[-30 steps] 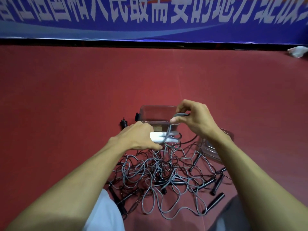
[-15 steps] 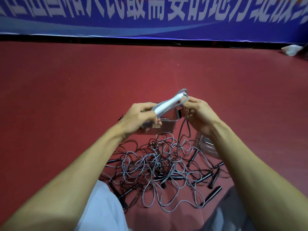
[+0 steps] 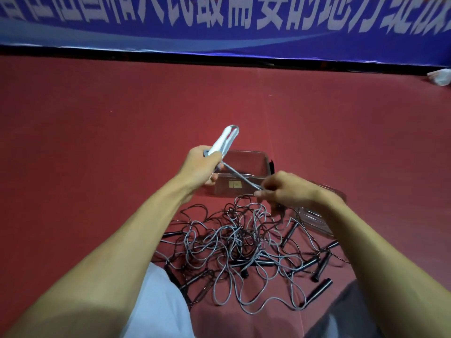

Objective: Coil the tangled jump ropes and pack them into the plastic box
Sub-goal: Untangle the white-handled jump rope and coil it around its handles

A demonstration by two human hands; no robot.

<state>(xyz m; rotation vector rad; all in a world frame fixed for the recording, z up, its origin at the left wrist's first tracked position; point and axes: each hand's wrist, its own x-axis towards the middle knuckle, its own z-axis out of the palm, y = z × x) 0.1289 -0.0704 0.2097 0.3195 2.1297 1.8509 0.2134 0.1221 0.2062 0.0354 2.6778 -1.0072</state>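
Here left hand (image 3: 200, 164) grips white handles (image 3: 220, 142); right hand (image 3: 285, 189) pinches their cord (image 3: 240, 178); open floor (image 3: 122, 130) beyond box (image 3: 249, 151).

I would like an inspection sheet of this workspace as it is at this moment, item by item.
Surface: red floor; all the work lies on it.
Job's things: clear plastic box, open, no rope seen inside; tangled ropes with black handles piled in front of it.
Clutter: clear lid right of the pile, partly under the right forearm; white crumpled thing far right.
Hands: left hand grips white handles above the box; right hand pinches the grey rope, taut between the hands.
Cables: nothing seen apart from the ropes.
Surroundings: blue banner with white characters behind.
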